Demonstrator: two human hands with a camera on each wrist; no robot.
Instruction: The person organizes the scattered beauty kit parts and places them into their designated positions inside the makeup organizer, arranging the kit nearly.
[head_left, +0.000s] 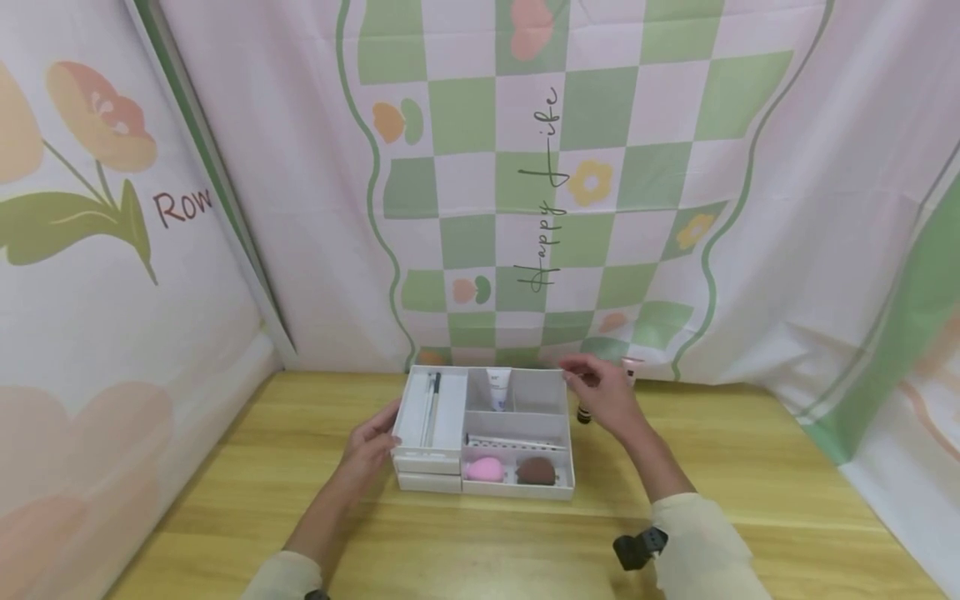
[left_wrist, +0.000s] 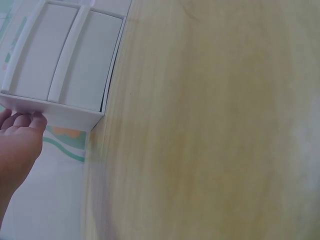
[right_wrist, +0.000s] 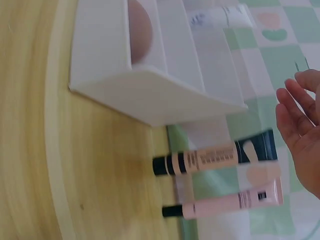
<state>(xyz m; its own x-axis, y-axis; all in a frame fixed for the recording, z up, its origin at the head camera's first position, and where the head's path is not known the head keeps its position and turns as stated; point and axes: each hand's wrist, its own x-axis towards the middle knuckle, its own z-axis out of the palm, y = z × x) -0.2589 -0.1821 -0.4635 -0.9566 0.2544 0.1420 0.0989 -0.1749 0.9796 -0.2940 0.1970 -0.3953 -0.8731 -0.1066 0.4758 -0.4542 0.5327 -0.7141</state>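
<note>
A white desktop organizer (head_left: pixel 517 491) stands on the table. My left hand (head_left: pixel 369 448) touches its left side beside the two drawers (left_wrist: pixel 82 60), fingers against the wall. By the back right corner, my right hand (head_left: pixel 609 398) is raised with nothing in it, fingers loosely bent and apart from the box in the right wrist view. A white squeeze tube (head_left: pixel 498 387) stands in the back compartment. Just right of the organizer, a beige tube with a black cap (right_wrist: pixel 215 155) and a slim pink tube (right_wrist: pixel 230 202) stand on their caps, partly hidden behind my right hand in the head view.
Two thin brushes (head_left: pixel 433 408) lie on the organizer's left top. A thin stick (head_left: pixel 513 442) lies in the middle compartment; a pink makeup sponge (head_left: pixel 486 469) and a brown one (head_left: pixel 536 471) sit in front. A patterned curtain (head_left: pixel 600 108) hangs behind the wooden table (head_left: pixel 465 550).
</note>
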